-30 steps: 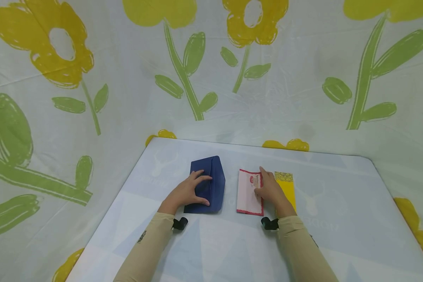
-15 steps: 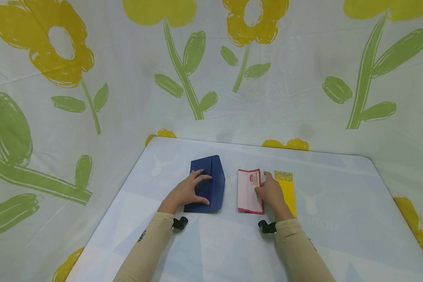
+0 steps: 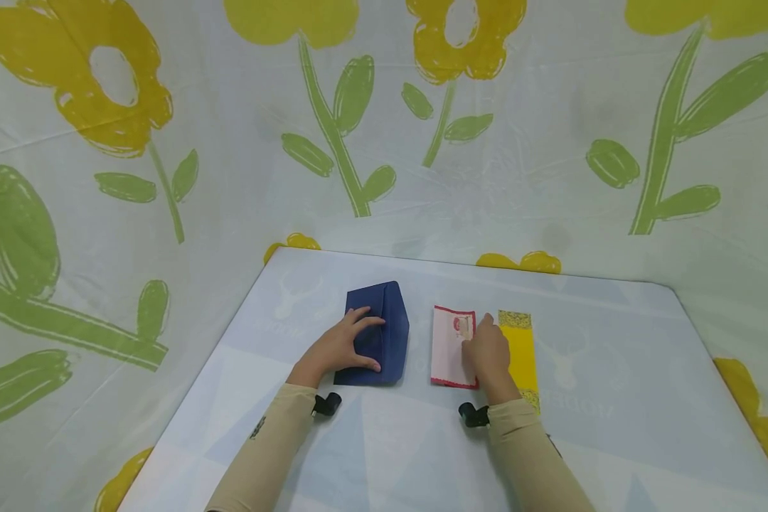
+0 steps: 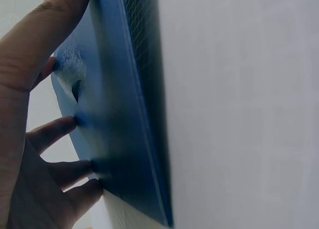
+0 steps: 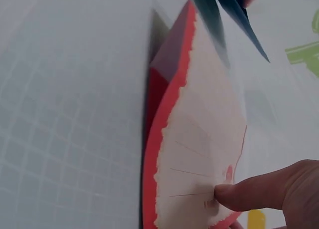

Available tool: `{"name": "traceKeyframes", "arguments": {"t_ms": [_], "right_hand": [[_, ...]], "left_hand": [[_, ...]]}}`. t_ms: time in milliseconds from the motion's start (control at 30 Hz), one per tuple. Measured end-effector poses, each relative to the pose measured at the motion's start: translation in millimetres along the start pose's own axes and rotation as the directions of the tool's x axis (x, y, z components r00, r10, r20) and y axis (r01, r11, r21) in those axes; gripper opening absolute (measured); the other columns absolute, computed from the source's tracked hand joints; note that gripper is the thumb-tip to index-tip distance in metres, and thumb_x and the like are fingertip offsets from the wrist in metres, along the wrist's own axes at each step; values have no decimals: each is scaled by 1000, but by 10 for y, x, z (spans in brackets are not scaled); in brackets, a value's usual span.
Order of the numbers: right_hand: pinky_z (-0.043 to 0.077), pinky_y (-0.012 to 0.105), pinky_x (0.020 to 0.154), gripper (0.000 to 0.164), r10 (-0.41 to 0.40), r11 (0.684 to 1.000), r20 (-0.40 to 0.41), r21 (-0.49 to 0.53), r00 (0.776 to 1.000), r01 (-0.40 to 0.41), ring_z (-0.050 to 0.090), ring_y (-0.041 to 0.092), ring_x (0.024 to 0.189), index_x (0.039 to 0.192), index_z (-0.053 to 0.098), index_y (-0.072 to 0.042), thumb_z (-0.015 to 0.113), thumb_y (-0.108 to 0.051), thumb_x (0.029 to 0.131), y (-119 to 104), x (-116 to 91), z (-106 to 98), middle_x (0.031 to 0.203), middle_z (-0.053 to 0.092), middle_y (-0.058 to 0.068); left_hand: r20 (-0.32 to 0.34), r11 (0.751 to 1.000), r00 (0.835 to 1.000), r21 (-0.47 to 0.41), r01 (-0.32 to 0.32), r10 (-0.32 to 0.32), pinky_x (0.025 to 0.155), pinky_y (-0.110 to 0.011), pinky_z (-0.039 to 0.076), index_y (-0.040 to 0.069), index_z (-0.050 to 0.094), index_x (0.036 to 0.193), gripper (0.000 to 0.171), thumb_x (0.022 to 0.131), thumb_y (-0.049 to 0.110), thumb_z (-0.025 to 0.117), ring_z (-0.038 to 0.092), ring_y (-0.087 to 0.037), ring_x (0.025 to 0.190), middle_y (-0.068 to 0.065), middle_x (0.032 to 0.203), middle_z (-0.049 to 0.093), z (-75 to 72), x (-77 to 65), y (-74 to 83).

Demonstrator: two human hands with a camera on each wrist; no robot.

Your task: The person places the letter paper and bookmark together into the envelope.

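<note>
A dark blue envelope lies on the table, its pointed flap opened out to the right. My left hand rests on it with spread fingers; in the left wrist view the fingertips touch its blue surface. Right of the envelope is a folded pale pink card with red borders and a small printed picture. My right hand pinches the card's right edge. In the right wrist view the thumb presses on its printed face, the fingers mostly hidden behind, and the card's folded layers gape apart at the red edge.
A yellow card with glittery gold ends lies just right of my right hand. The pale patterned table reaches back to a flower-printed cloth. A black wrist camera sits at my right sleeve.
My right forearm has swung a little left, and its fingers have curled in at the card's right edge. More of the yellow card shows. The left hand and envelope stay put.
</note>
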State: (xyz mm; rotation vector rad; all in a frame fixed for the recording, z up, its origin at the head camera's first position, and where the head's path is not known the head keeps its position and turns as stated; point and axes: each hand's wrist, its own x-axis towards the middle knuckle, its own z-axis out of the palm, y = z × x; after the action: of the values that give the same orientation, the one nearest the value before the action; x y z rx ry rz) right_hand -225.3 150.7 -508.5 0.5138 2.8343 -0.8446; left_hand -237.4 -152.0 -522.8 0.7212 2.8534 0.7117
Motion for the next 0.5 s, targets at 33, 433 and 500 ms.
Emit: {"name": "traceKeyframes", "arguments": {"t_ms": [33,433,500], "right_hand": [[40,51,96,86,5,1000,9,11,1000,-5,46,38,107,145,12,5,67,-15,82,0,-2,-5,133,40,29],[46,46,89,77,16,996,50,84,999,-20,49,32,98,144,23,2,67,-15,82,81,83,15,115,54,21],[47,44,87,71,5,995,48,101,999,-9,50,31,96,141,32,0,67,-15,82,97,94,28,111,55,19]], "left_hand": [[-1,1000,1000,-3,-2,2,98,-55,36,47,37,135,90,56,70,72,15,-36,139,-2,153,20,0,2,1],[12,1000,1000,6,9,-9,98,-56,36,47,36,136,90,57,68,73,15,-36,139,-2,153,19,-11,7,24],[12,1000,1000,9,6,-6,97,-56,37,47,36,136,90,57,69,73,16,-37,139,-2,153,19,-11,5,25]]}}
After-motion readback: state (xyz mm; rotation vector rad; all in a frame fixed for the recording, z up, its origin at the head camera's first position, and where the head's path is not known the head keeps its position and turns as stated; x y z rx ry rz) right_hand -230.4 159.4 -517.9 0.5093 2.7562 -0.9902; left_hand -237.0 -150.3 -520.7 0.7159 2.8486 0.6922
